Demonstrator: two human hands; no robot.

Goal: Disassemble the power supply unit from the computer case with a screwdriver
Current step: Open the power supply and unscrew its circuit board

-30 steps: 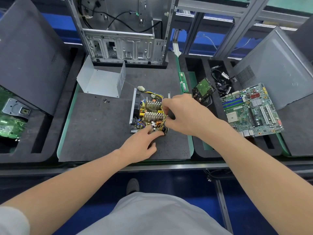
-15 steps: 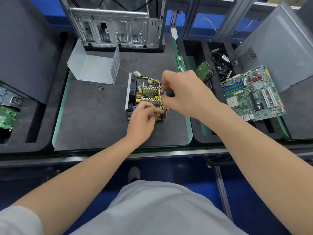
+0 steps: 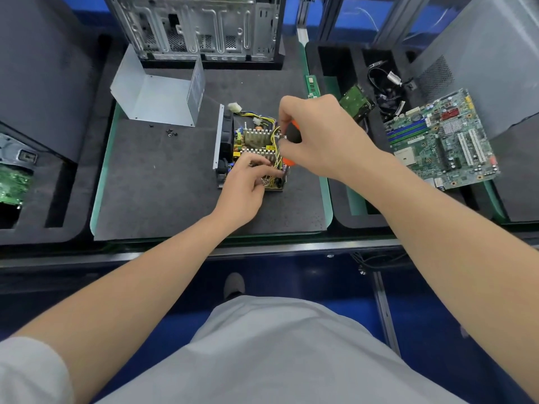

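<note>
Two hands work on the power supply unit (image 3: 253,147). It is already out of the computer case (image 3: 198,27) and lies opened on the dark mat of the table (image 3: 163,185), with its board, heat sinks and yellow wires facing up. The right hand (image 3: 318,138) has its grip closed round the orange and black handle of the screwdriver (image 3: 293,132), held over the right edge of the unit. I judge this is to bring the tip straight down on a screw of the board. The left hand (image 3: 245,188) lies on the near end of the unit with its fingers bent into the wires, probably to keep the unit from turning. Whether this grip pinches a wire or only presses, I cannot tell. The metal cover (image 3: 157,97) stands behind the unit, and some small screws (image 3: 171,132) lie just beside the cover, out of the way of the work. The right hand hides the shaft and tip of the screwdriver, so the screw itself is not visible. The case is cut off at the top edge.
</note>
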